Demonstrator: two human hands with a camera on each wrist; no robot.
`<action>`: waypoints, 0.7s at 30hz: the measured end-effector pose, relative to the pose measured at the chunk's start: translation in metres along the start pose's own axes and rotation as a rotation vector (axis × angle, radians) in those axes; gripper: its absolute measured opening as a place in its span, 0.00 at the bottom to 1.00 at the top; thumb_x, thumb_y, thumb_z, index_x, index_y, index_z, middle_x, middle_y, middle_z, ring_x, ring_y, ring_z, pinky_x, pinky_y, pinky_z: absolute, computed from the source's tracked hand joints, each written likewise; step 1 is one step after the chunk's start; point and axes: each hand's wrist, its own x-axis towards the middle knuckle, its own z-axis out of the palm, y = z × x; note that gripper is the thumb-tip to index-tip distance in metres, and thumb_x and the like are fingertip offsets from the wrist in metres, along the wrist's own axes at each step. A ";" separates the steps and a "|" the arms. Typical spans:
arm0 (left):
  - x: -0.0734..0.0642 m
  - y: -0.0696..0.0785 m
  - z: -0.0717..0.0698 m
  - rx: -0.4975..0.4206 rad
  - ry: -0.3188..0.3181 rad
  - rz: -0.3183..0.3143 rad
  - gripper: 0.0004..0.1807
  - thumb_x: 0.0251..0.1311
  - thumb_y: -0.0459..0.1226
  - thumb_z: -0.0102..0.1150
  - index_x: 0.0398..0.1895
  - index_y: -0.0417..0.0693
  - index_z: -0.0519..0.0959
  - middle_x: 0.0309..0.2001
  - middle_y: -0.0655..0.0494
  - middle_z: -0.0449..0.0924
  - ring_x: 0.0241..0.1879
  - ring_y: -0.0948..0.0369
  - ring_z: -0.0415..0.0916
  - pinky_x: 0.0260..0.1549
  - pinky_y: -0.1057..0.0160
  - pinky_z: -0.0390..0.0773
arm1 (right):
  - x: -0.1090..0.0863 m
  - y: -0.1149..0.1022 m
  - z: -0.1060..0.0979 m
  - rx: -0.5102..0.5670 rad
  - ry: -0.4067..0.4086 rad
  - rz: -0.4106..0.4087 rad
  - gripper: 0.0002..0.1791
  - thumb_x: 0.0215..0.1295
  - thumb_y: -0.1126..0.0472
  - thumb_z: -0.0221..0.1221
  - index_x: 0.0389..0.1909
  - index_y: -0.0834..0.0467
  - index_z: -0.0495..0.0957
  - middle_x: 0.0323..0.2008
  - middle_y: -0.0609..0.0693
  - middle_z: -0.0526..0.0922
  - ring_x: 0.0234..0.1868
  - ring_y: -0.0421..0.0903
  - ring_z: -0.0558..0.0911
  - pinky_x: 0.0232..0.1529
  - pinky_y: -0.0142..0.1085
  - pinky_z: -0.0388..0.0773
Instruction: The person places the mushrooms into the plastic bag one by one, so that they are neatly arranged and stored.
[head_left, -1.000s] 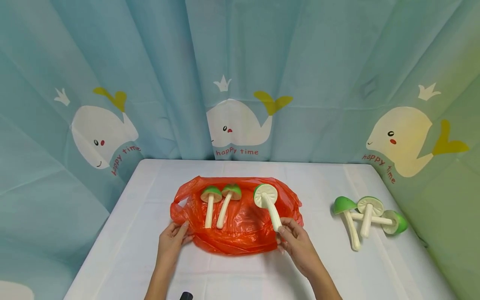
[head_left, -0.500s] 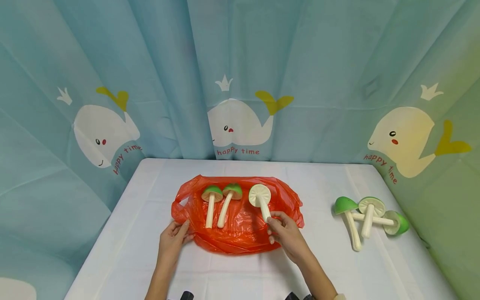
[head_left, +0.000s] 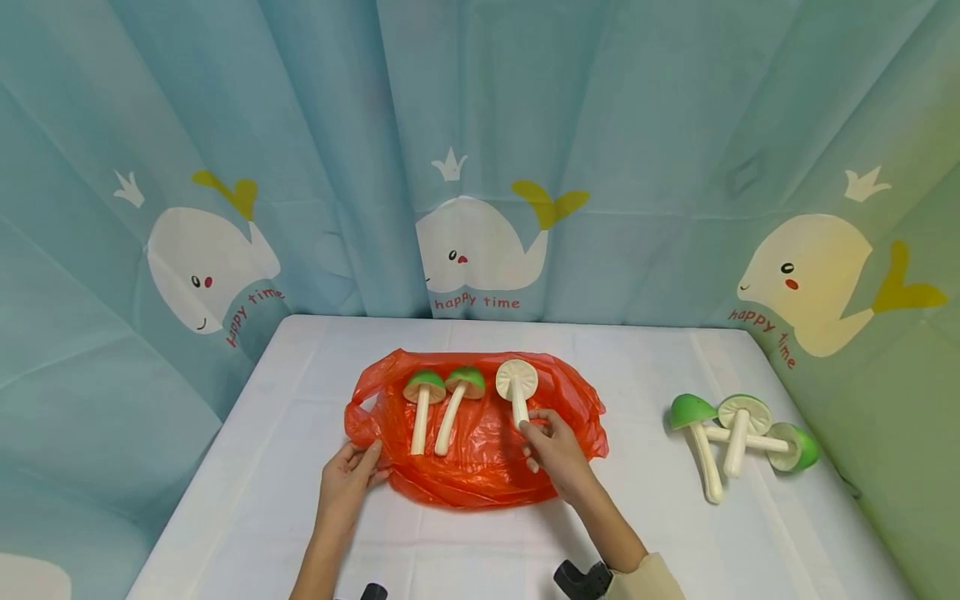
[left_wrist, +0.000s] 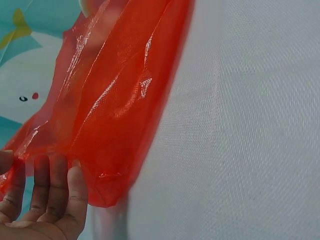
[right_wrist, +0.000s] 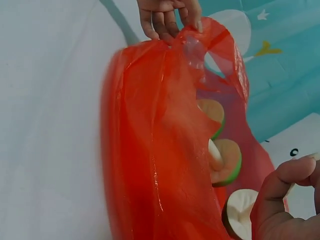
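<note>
A crinkled red plastic bag [head_left: 480, 487] lies with its mouth spread open on the table. My left hand [head_left: 345, 487] pinches its left edge near the handle; in the left wrist view the thumb is at the rim and the fingers [left_wrist: 57, 185] are against the film. Inside the bag, side by side, are two toy mushrooms with green caps, a left one [head_left: 420, 417] and a tilted one [head_left: 452, 417]. Over the bag's right half, my right hand [head_left: 558, 457] holds a third mushroom [head_left: 517, 380] by the lower stem, its pale underside facing me.
Several more green-capped mushrooms [head_left: 738, 433] lie crossed in a pile at the right of the white table [head_left: 300, 500]. A blue curtain [head_left: 645, 167] with whale prints hangs behind the table. Black wrist devices [head_left: 583, 579] show at the front edge.
My right hand has moved left and farther over the bag with its mushroom, whose stem now stands straighter. The left hand keeps its hold on the bag's edge.
</note>
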 end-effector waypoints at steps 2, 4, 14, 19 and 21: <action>0.000 0.000 0.000 0.001 0.000 -0.003 0.24 0.64 0.43 0.57 0.56 0.36 0.70 0.42 0.45 0.79 0.33 0.61 0.78 0.37 0.63 0.81 | 0.007 0.005 0.001 -0.002 0.005 -0.015 0.17 0.66 0.62 0.55 0.51 0.66 0.64 0.22 0.52 0.70 0.16 0.41 0.67 0.16 0.26 0.68; 0.000 0.000 0.000 -0.001 0.002 -0.004 0.24 0.64 0.43 0.57 0.56 0.36 0.71 0.42 0.45 0.79 0.33 0.60 0.78 0.37 0.63 0.81 | 0.012 0.008 0.003 -0.006 0.007 -0.030 0.17 0.66 0.62 0.55 0.50 0.66 0.64 0.22 0.52 0.70 0.17 0.40 0.67 0.16 0.26 0.68; -0.001 -0.001 -0.001 -0.020 0.005 0.004 0.21 0.64 0.41 0.57 0.53 0.33 0.71 0.40 0.43 0.79 0.32 0.58 0.79 0.37 0.62 0.81 | 0.022 0.018 0.013 -0.008 0.029 -0.011 0.17 0.67 0.64 0.54 0.51 0.66 0.63 0.24 0.54 0.70 0.17 0.41 0.68 0.15 0.26 0.68; -0.001 0.000 0.000 -0.012 0.005 0.007 0.22 0.64 0.43 0.57 0.53 0.33 0.71 0.41 0.44 0.79 0.32 0.59 0.78 0.38 0.62 0.81 | 0.023 0.020 0.016 -0.049 0.019 0.000 0.18 0.67 0.63 0.56 0.52 0.66 0.63 0.27 0.54 0.71 0.19 0.41 0.69 0.16 0.27 0.69; -0.001 0.000 0.000 -0.011 0.004 0.001 0.23 0.64 0.43 0.58 0.53 0.34 0.71 0.41 0.44 0.79 0.32 0.59 0.78 0.38 0.63 0.81 | 0.024 0.021 0.016 -0.070 0.023 0.002 0.18 0.66 0.63 0.56 0.51 0.67 0.64 0.27 0.54 0.71 0.19 0.41 0.69 0.16 0.27 0.69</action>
